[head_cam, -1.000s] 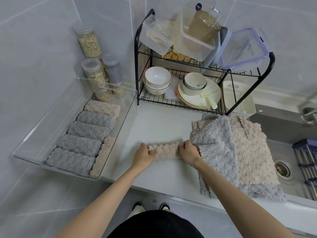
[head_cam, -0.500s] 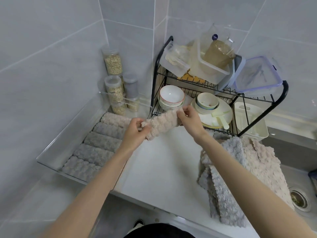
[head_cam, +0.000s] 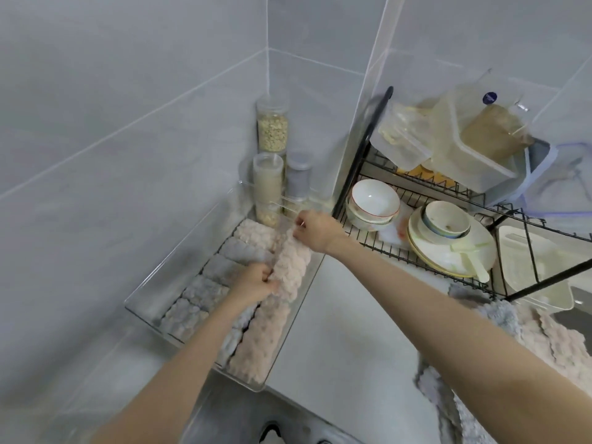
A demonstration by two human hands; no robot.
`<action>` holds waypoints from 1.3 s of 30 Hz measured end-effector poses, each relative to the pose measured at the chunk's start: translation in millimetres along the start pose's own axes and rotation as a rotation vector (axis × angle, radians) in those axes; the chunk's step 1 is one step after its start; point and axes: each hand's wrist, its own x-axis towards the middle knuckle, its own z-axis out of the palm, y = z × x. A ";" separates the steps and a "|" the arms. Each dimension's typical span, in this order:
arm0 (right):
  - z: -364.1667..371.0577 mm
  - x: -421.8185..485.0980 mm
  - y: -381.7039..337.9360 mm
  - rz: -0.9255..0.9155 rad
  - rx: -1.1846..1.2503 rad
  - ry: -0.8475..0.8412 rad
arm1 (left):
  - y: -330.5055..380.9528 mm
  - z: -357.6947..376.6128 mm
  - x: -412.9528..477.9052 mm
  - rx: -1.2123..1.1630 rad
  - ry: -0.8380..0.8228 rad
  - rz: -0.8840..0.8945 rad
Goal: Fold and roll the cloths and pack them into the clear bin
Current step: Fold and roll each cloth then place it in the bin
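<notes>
Grey wall tiles meet at the far left corner of a white tabletop [head_cam: 352, 331]. Along its left edge, against the wall, lies the clear bin [head_cam: 192, 238]. A row of grey rolled cloths [head_cam: 200, 293] fills the bin's left side, with a beige roll [head_cam: 256, 233] at the far end of the row and another beige roll [head_cam: 256, 341] lying lengthwise along the bin's near right side.

Both hands hold a beige rolled cloth [head_cam: 291, 267] in the far right part of the bin, just beside the grey rolls. The left hand [head_cam: 256, 282] pinches its near end with curled fingers, and the right hand [head_cam: 315, 230] pinches its far end.

Jars [head_cam: 272, 129] stand in the far left corner behind the bin. A black dish rack [head_cam: 362, 161] with bowls [head_cam: 373, 200] and plates [head_cam: 448, 251] runs along the far edge. Loose beige and grey cloths [head_cam: 544, 341] are piled at the right edge.
</notes>
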 end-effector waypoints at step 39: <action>32.0 10.0 -3.6 -0.082 -0.343 -0.295 | -8.8 17.0 7.1 0.414 0.207 0.156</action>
